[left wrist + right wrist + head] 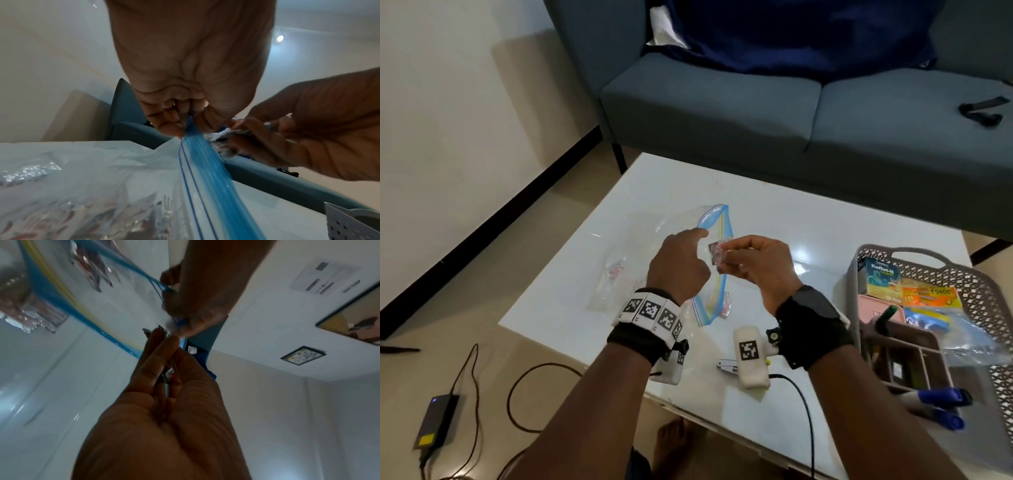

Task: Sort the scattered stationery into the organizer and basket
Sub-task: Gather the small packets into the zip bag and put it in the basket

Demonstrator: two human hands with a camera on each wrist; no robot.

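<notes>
While my left hand (681,263) pinches the zip-lock bag (203,162) by its blue seal, my right hand (756,263) holds a small crinkly packet (717,255) just beside the mouth. Risk: the mouth sags shut, and the packet drops past my fingers onto the white tabletop (808,219). Basket (962,270) sits right of my fingers; grey-blue sofa (756,113) beyond them.

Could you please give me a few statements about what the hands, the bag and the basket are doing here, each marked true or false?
1. The left hand pinches the zip bag at its blue strip. True.
2. The right hand holds nothing. False: it pinches a small packet.
3. The basket sits on the sofa. False: it stands on the table.
4. The zip bag's mouth is open. True.
</notes>
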